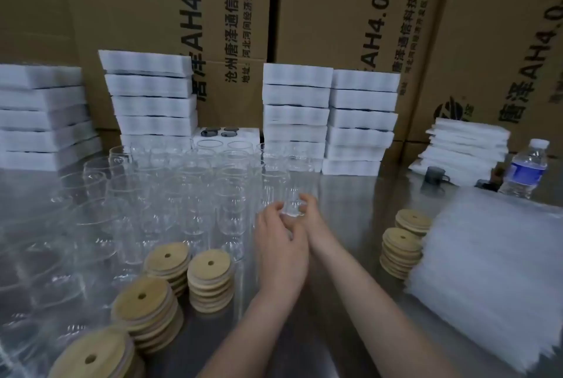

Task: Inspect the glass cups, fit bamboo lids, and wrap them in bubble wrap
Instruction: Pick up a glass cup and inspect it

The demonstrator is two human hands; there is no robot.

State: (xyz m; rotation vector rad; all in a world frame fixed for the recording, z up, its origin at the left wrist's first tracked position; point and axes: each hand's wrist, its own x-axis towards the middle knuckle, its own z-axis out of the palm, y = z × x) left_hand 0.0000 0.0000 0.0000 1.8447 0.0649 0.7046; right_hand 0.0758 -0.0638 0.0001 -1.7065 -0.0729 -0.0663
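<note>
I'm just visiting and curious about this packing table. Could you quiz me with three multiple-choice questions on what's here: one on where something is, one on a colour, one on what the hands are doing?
1. Where does the bubble wrap pile lie?
A) at the right side of the table
B) at its left edge
C) at its back middle

2. What colour is the label on the water bottle?
A) red
B) blue
C) green

3. What are the left hand and right hand doing?
A) resting flat
B) stacking lids
C) holding a glass cup between them

Answers: 1 A, it sits right of two bamboo lid stacks. 2 B, a blue band wraps the bottle. 3 C, both hands' fingers curl round the clear cup.
</note>
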